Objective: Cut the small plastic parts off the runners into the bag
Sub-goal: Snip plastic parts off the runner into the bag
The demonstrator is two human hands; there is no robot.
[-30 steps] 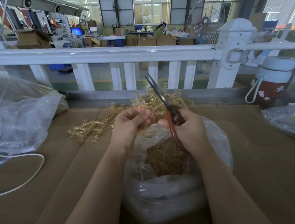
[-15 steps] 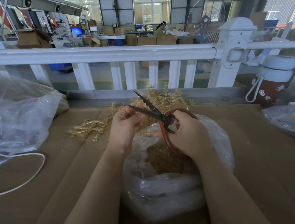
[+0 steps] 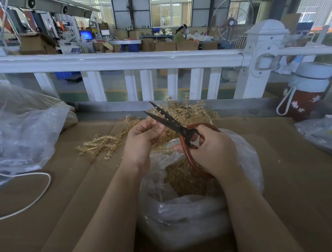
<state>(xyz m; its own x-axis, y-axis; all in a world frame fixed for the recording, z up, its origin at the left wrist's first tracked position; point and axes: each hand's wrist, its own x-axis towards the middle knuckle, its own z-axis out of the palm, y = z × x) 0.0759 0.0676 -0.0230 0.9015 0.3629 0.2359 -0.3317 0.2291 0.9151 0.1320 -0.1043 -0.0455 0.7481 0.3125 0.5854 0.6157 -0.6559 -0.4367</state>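
Above the bag (image 3: 184, 216), the right hand (image 3: 212, 152) gripped open scissors (image 3: 172, 123) while the left hand (image 3: 141, 142) pinched a runner (image 3: 160, 141); many cut parts (image 3: 184, 180) filled it, a pile of runners (image 3: 191, 113) behind remained.

right hand (image 3: 212, 150) grips scissors (image 3: 172, 123), blades apart | left hand (image 3: 141, 140) pinches runner (image 3: 163, 140) | above bag (image 3: 184, 220)

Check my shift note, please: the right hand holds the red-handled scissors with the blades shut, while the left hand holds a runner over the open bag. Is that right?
Not quite. The head view shows the blades of the scissors standing open in a V, not shut. The rest holds: the right hand grips the red handles, and the left hand holds a runner over the open bag.
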